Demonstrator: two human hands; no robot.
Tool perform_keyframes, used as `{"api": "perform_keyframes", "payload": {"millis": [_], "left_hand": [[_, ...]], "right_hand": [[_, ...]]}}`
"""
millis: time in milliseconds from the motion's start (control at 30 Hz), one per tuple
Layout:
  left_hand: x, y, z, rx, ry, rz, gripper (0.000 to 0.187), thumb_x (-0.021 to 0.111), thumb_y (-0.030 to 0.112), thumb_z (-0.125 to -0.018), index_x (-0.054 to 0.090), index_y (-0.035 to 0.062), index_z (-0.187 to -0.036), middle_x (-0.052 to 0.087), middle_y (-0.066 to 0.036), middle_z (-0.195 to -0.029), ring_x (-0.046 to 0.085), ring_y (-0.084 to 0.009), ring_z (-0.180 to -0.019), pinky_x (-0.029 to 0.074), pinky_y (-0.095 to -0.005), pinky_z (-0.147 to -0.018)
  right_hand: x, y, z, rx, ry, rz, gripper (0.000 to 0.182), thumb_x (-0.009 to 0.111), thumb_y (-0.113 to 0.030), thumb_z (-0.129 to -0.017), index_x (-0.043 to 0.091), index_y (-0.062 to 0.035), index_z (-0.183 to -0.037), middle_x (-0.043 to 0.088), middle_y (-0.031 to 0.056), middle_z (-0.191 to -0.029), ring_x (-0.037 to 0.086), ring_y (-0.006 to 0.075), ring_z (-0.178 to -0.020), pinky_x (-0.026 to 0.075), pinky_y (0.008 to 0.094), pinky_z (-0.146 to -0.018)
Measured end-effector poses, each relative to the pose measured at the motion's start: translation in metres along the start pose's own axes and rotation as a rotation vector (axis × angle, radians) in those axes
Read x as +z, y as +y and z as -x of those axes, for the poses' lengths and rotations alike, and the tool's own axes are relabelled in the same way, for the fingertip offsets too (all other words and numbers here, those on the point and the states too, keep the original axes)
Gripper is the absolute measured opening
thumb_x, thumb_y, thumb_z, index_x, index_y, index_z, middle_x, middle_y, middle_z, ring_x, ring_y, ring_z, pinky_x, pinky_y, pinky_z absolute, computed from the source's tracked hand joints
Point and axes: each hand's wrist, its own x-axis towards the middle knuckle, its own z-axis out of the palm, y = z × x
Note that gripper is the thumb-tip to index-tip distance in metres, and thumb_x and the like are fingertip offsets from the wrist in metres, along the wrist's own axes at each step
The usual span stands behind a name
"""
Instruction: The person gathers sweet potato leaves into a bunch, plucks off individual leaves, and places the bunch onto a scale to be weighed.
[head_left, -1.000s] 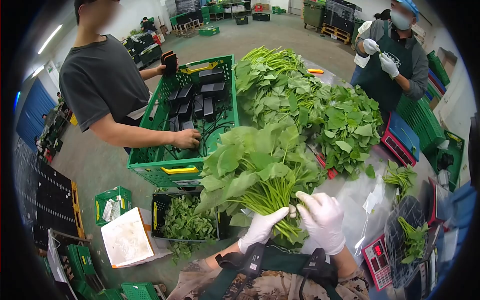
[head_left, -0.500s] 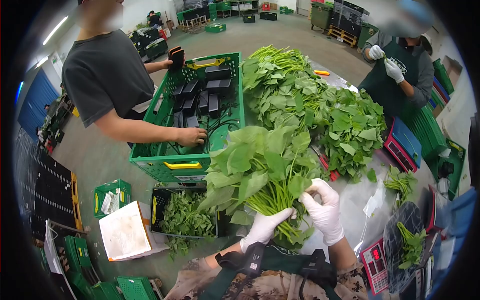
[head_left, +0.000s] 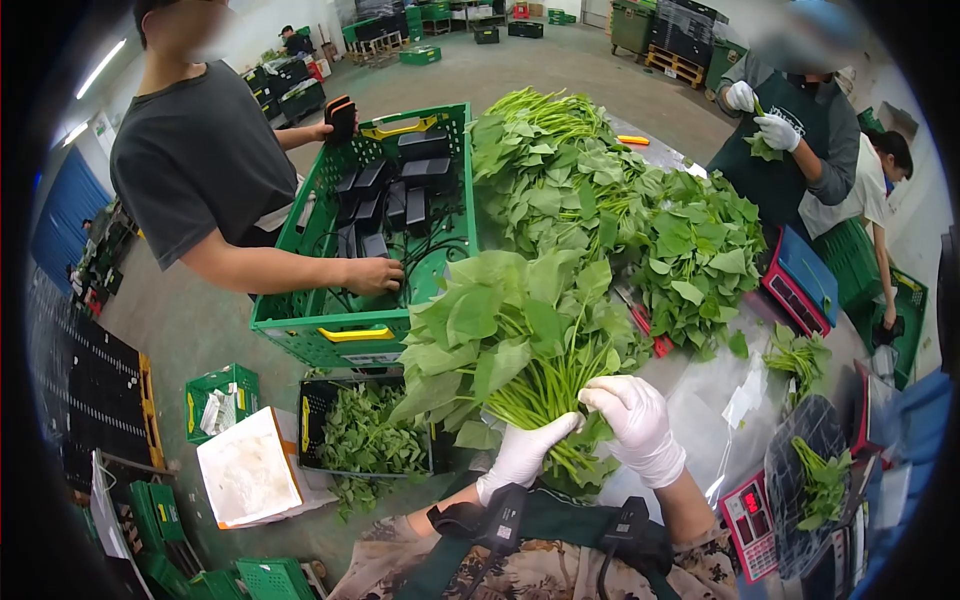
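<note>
My left hand (head_left: 530, 452), in a white glove, is wrapped round the stems of a bunch of leafy greens (head_left: 530, 350). Its broad leaves point away from me and to the left; the cut stems come out below my thumb. At the right side of the same bunch, my gloved right hand (head_left: 638, 425) has its fingertips pinched together against the stems, close to the left thumb. What exactly lies between those fingertips is partly hidden. Beyond the bunch, a large heap of the same greens (head_left: 560, 170) covers the table (head_left: 690, 410).
To the left, a person's hand (head_left: 374, 276) reaches into a green crate (head_left: 360, 333) of black devices and cables. Across the table, a gloved co-worker (head_left: 780, 130) holds a small sprig. Scales (head_left: 750, 520) stand at right. A black crate of greens (head_left: 365, 430) sits lower left.
My right hand has moved slightly left and down, its fingers closing in against the stems. The view has shifted a little, and another person now shows at the far right, bending over a crate.
</note>
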Motion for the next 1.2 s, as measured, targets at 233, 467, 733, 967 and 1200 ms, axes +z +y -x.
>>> {"api": "perform_keyframes", "payload": {"millis": [233, 467, 733, 967, 1200], "left_hand": [[-0.007, -0.012, -0.002, 0.031, 0.024, -0.005, 0.036, 0.069, 0.008, -0.081, 0.055, 0.0002, -0.114, 0.06, -0.003, -0.107, 0.056, -0.0109, -0.093, 0.046, -0.0258, -0.081], [-0.006, -0.003, -0.003, 0.027, -0.042, -0.063, 0.025, 0.068, 0.008, -0.082, 0.06, 0.0002, -0.105, 0.062, -0.002, -0.099, 0.058, -0.0099, -0.088, 0.046, -0.0247, -0.077], [0.008, 0.023, 0.003, 0.052, -0.066, -0.086, 0.014, 0.063, 0.006, -0.085, 0.062, -0.0003, -0.097, 0.065, -0.004, -0.091, 0.06, -0.0101, -0.082, 0.047, -0.024, -0.076], [-0.004, 0.028, 0.016, 0.064, 0.036, -0.213, 0.012, 0.063, 0.009, -0.086, 0.064, -0.0002, -0.093, 0.066, -0.005, -0.087, 0.062, -0.0111, -0.08, 0.05, -0.0277, -0.075], [-0.017, 0.082, 0.019, 0.523, 0.059, -0.044, 0.022, 0.061, 0.016, -0.087, 0.053, 0.003, -0.103, 0.058, -0.006, -0.094, 0.056, -0.0157, -0.087, 0.049, -0.0311, -0.081]], "right_hand": [[0.004, -0.001, -0.006, -0.04, 0.017, 0.127, 0.033, 0.066, -0.009, -0.063, 0.059, -0.0067, -0.095, 0.058, 0.0066, -0.087, 0.058, 0.0254, -0.076, 0.046, 0.0362, -0.068], [0.01, 0.001, -0.002, 0.024, 0.156, 0.198, 0.028, 0.064, -0.009, -0.064, 0.058, -0.0061, -0.092, 0.057, 0.0065, -0.086, 0.057, 0.0229, -0.075, 0.044, 0.0351, -0.068], [0.014, 0.001, -0.001, 0.131, 0.316, 0.136, 0.042, 0.073, -0.011, -0.053, 0.055, -0.0075, -0.091, 0.056, 0.0074, -0.086, 0.056, 0.0261, -0.076, 0.043, 0.0369, -0.068], [-0.018, 0.051, 0.008, 0.816, 0.755, -0.146, 0.023, 0.065, -0.001, -0.073, 0.055, -0.0038, -0.093, 0.054, 0.0066, -0.089, 0.053, 0.0184, -0.08, 0.043, 0.0289, -0.072], [0.069, 0.007, 0.04, 0.122, -0.49, -0.313, 0.038, 0.064, -0.041, -0.08, 0.064, -0.0078, -0.099, 0.062, 0.0134, -0.1, 0.061, 0.0259, -0.089, 0.048, 0.0381, -0.078]]}}
